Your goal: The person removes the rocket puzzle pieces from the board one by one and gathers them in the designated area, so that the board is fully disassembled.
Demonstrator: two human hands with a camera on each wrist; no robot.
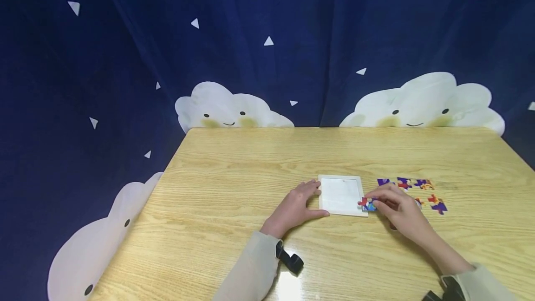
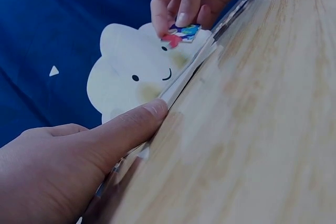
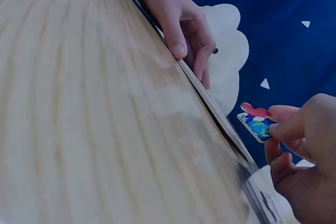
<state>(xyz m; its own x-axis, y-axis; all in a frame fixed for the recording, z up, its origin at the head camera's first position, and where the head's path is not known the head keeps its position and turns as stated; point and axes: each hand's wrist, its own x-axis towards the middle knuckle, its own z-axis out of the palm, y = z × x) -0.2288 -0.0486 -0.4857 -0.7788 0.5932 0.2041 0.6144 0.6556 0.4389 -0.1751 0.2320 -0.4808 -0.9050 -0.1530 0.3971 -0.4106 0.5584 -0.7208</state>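
Observation:
A shallow white puzzle tray (image 1: 340,195) with a raised rim lies flat on the table, its inside bare. My left hand (image 1: 294,206) rests at the tray's left side, fingertips against the left edge and thumb (image 2: 142,121) along the near edge. Between thumb and fingers, my right hand (image 1: 401,212) pinches a jigsaw piece (image 3: 257,124) coloured red, blue and green. The piece is raised over the tray's lower right corner. Beyond and beside the right hand lie several loose jigsaw pieces (image 1: 423,184), purple and orange, some partly hidden by that hand.
The light wooden table (image 1: 234,166) extends on all sides of the tray. A dark blue curtain (image 1: 251,8) with white clouds and triangles hangs behind it and along its left side. More jigsaw pieces (image 1: 438,204) lie to the right.

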